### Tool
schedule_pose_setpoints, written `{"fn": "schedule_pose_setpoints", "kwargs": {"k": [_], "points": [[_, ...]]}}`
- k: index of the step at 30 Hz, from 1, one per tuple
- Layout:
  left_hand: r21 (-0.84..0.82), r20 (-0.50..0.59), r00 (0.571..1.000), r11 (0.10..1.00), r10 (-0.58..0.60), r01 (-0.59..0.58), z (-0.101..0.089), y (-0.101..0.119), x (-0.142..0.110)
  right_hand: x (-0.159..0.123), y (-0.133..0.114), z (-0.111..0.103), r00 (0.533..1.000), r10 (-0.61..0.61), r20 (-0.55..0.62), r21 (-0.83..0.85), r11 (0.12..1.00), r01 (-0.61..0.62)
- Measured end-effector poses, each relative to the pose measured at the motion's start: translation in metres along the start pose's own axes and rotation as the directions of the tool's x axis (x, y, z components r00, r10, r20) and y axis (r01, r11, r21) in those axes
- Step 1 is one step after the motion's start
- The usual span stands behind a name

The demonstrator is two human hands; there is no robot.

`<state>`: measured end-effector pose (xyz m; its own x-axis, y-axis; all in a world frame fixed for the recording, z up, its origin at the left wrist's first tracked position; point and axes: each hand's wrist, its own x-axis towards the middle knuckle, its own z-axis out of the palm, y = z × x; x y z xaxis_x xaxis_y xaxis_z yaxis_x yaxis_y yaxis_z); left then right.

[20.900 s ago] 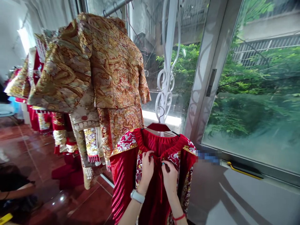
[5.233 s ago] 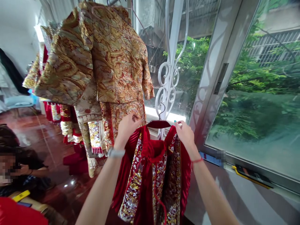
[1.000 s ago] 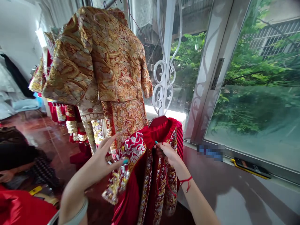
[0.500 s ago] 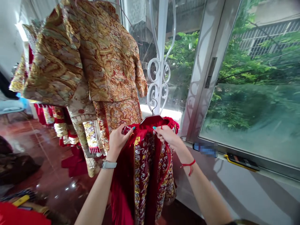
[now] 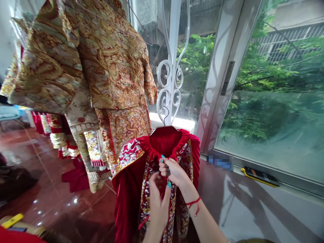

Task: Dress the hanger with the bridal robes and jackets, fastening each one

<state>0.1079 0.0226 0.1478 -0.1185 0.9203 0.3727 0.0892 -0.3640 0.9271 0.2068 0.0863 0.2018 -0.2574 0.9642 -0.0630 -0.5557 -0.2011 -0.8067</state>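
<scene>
A red velvet garment (image 5: 126, 192) with a gathered neckline and silver and gold sequin embroidery hangs from a dark hanger (image 5: 165, 127). My right hand (image 5: 174, 172) is closed on the front of its neckline, thumb against curled fingers. Just below it, my left hand (image 5: 159, 199) is raised before the chest of the garment, thumb and fingers apart, slightly blurred. Whether the left fingertips touch the cloth, I cannot tell. A red cord end (image 5: 144, 222) shows beside my left wrist.
Gold brocade jackets (image 5: 113, 74) and other embroidered clothes hang on the left. Behind the hanger stands a white scrolled metal post (image 5: 173, 67). A dark phone-like object with a yellow edge (image 5: 260, 177) lies on the windowsill. At lower left are a yellow object (image 5: 12, 221) and red cloth (image 5: 17, 236).
My left hand has left the garment's left shoulder and come down to the middle, fingers parting. My right hand has lowered slightly with the neckline, which now hangs open and rounder.
</scene>
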Motion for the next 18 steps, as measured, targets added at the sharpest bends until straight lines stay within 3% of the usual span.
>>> {"fn": "schedule_pose_setpoints", "kwargs": {"k": [1, 3, 5, 7, 9, 14, 16, 18], "points": [[-0.106, 0.029, 0.986, 0.981, -0.163, 0.165, 0.009, -0.004, -0.016, -0.001, 0.002, 0.001, 1.0, -0.005, 0.002, 0.013, 1.0, 0.005], [-0.26, 0.105, 0.911, 0.873, -0.4, 0.413, 0.018, -0.007, -0.033, -0.003, 0.003, 0.003, 1.0, -0.014, 0.003, 0.038, 0.999, 0.014], [-0.361, 0.196, 0.858, 0.779, -0.475, 0.513, 0.016, -0.004, -0.035, -0.004, 0.0, 0.005, 1.0, -0.007, -0.008, 0.056, 0.998, 0.007], [-0.428, 0.319, 0.838, 0.721, -0.444, 0.545, 0.005, 0.005, -0.031, -0.001, -0.01, 0.008, 1.0, 0.013, -0.023, 0.062, 0.998, -0.011], [-0.452, 0.366, 0.837, 0.708, -0.407, 0.542, -0.008, 0.017, -0.028, 0.007, -0.022, 0.014, 0.999, 0.024, -0.025, 0.056, 0.998, -0.023], [-0.363, 0.258, 0.883, 0.808, -0.392, 0.465, -0.031, 0.026, -0.025, 0.013, -0.029, 0.017, 0.999, 0.007, 0.038, -0.003, 1.0, -0.007], [-0.329, 0.229, 0.881, 0.819, -0.413, 0.47, -0.037, 0.018, -0.024, -0.003, -0.021, 0.005, 0.995, 0.008, 0.097, -0.158, 0.987, 0.007], [-0.318, 0.198, 0.879, 0.82, -0.433, 0.476, -0.044, 0.011, -0.024, -0.027, -0.011, -0.011, 0.992, -0.072, 0.103, -0.394, 0.913, 0.107]]}}
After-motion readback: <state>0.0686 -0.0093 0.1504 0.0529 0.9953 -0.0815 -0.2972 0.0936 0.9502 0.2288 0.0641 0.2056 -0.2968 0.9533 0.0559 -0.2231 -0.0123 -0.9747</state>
